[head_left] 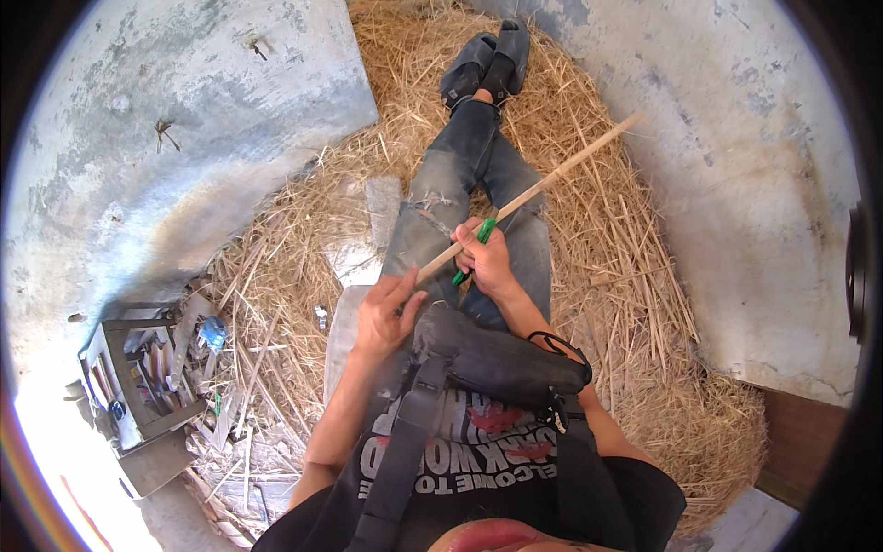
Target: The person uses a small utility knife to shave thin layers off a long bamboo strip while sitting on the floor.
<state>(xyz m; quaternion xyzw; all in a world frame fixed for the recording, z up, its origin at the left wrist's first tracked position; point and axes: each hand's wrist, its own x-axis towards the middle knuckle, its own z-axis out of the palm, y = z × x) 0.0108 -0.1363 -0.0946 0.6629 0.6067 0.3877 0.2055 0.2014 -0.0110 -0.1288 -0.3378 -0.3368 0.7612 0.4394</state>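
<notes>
Seemingly, right hand [486, 260] holds green-handled tool [472, 250] against stick [533, 191], left hand [384, 311] steadying

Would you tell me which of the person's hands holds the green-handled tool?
The right hand grips the green-handled tool against the long wooden stick; the left hand only holds the stick's near end.

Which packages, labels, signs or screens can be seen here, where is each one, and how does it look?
Printed T-shirt: on the person's chest at the bottom; black, with white letters and a red graphic.
Small blue package: at the left on the straw, beside the open box of tools; crumpled.
No signs or screens.
</notes>
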